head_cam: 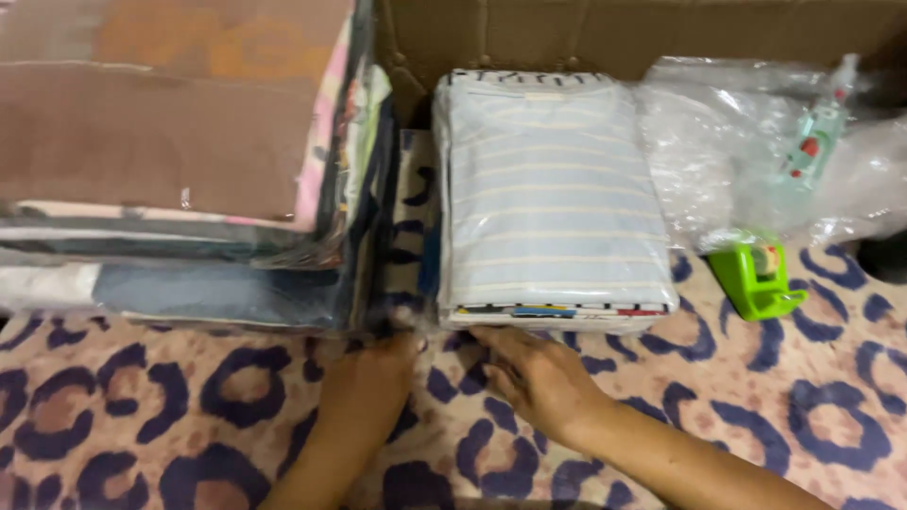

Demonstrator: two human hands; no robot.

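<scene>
Fingers of the right hand lie spread and flat on the patterned blanket, their tips touching the near bottom edge of the striped stack and seeming to slide beneath it; they grip nothing that I can see. At nine o'clock from that hand, the left hand reaches into the narrow gap between the striped stack and the big pile of bagged clothes; its fingertips are hidden in the shadow there, so I cannot tell whether they are curled or loose. Seen from the head camera, the work looks to be at the point of getting hold of the striped stack from below, at its front edge. I'd judge that a clean hold calls for both hands well under the slippery wrapping, since the glossy film could let the folded pieces slide apart. The striped stack sits at twelve o'clock from the hands: pale blue cloth with thin cream bands, folded square, sealed in clear film, with darker patterned pieces beneath. Behind it stands a brown cardboard wall. At three o'clock from the stack lie crumpled clear plastic bags, and below them a bright green tape dispenser, hard and glossy. The blanket is plush, pinkish, with navy leopard rings.
</scene>
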